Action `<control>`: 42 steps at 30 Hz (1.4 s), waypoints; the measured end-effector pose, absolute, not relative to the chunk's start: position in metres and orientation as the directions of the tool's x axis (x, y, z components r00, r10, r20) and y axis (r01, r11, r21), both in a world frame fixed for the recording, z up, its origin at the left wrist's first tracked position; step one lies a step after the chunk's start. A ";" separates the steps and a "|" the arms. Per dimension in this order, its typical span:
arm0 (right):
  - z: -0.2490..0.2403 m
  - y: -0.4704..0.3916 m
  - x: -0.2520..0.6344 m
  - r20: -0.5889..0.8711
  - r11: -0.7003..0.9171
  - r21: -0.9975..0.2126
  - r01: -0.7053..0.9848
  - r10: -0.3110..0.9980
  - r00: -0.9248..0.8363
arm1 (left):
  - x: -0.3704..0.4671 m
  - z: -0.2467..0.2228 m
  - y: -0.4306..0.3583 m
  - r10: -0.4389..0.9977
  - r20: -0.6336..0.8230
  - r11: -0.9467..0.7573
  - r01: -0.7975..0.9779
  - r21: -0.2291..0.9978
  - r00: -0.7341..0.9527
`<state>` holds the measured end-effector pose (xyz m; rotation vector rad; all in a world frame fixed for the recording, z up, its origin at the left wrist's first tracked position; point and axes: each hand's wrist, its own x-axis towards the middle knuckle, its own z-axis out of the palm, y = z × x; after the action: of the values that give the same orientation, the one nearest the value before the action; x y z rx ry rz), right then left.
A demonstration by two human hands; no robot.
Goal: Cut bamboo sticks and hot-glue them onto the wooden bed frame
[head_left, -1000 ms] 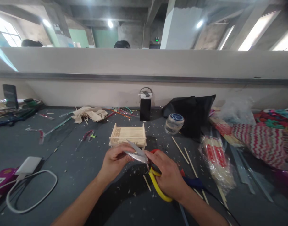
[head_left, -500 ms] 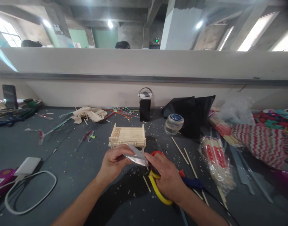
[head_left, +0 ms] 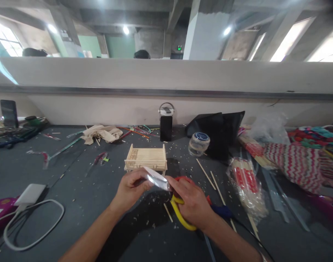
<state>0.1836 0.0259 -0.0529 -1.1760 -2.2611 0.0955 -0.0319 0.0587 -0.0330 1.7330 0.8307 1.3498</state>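
Scissors (head_left: 179, 217) gripped in right hand (head_left: 193, 202); left hand (head_left: 132, 186) beside blades (head_left: 158, 181).

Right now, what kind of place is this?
Probably a craft workshop: the person's right hand holds scissors, a small wooden model stands on the table, and thin sticks lie nearby.

The scissors (head_left: 161, 182) draw closed.
Their blades (head_left: 155, 177), parted in a narrow V a second ago, now lie nearly together.
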 end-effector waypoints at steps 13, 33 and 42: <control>-0.063 0.037 0.188 0.630 0.598 -0.497 0.629 0.747 -0.212 | -0.026 -0.031 0.054 0.950 0.263 -0.223 -0.227 0.948 0.169; -0.059 0.029 0.179 0.479 0.553 -0.404 0.729 0.806 -0.347 | -0.015 -0.028 0.054 0.986 0.034 0.077 -0.630 0.773 0.163; -0.055 0.030 0.178 0.492 0.552 -0.332 0.765 0.793 -0.359 | -0.011 -0.039 0.051 0.977 -0.021 0.148 -0.604 0.783 0.212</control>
<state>0.1785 0.0295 -0.0555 -1.2482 -2.1751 0.0598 -0.0112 0.0508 -0.0390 0.7396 0.6239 1.2494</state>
